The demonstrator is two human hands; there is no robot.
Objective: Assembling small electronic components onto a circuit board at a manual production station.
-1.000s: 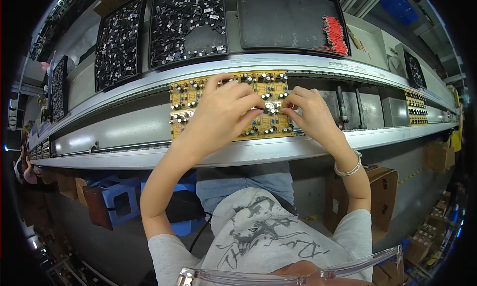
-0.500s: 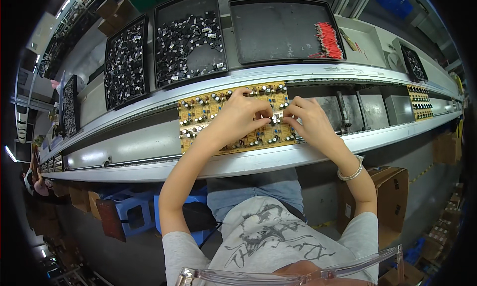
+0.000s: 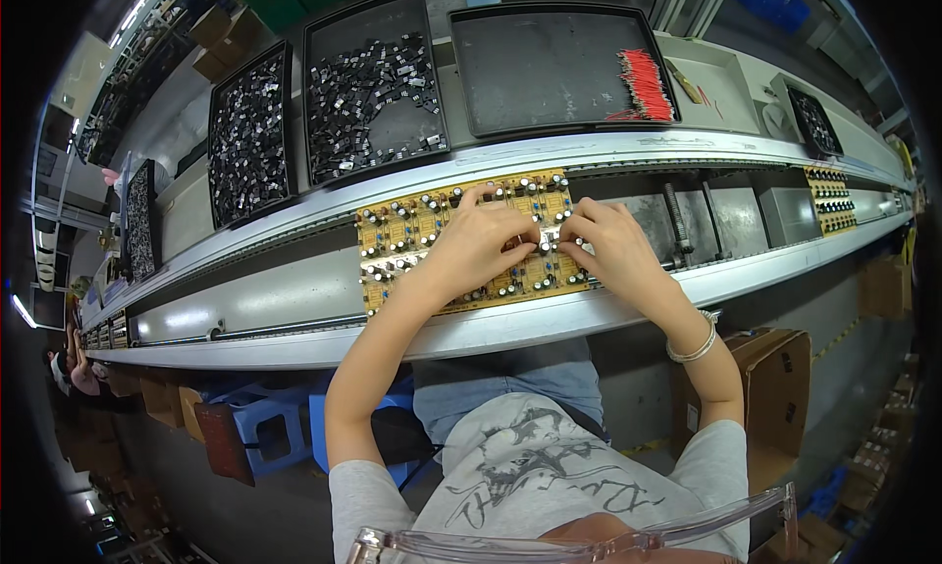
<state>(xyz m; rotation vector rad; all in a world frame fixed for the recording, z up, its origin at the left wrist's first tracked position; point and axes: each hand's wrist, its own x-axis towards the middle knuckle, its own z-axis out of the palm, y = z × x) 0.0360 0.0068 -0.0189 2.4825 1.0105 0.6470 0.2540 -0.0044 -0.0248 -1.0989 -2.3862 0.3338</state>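
A yellow circuit board panel [image 3: 373, 238], crowded with small upright black-and-white capacitors and other parts, lies across the rails of a conveyor in front of me. Over its right half, my left hand [image 3: 478, 247] bends inward, thumb and forefinger pinched at a small part near the board's middle line. My right hand [image 3: 610, 250] comes over the board's right edge, its thumb and fingertips pinched close beside the left ones. Whatever sits between the fingertips is too small and too covered to name. Both hands touch or nearly touch the same spot.
Beyond the rail stand black trays: two [image 3: 247, 142] [image 3: 373, 103] heaped with small black parts, one [image 3: 549, 74] holding a bundle of red wires [image 3: 646, 85]. A tool with a yellowish handle [image 3: 685, 80] lies beside it. Another board [image 3: 830, 201] sits farther right. A cardboard box [image 3: 775, 397] stands below.
The whole view has tilted slightly, so trays and board sit a little lower in the picture. Both hands stay pinched over the same spot, with only small finger shifts.
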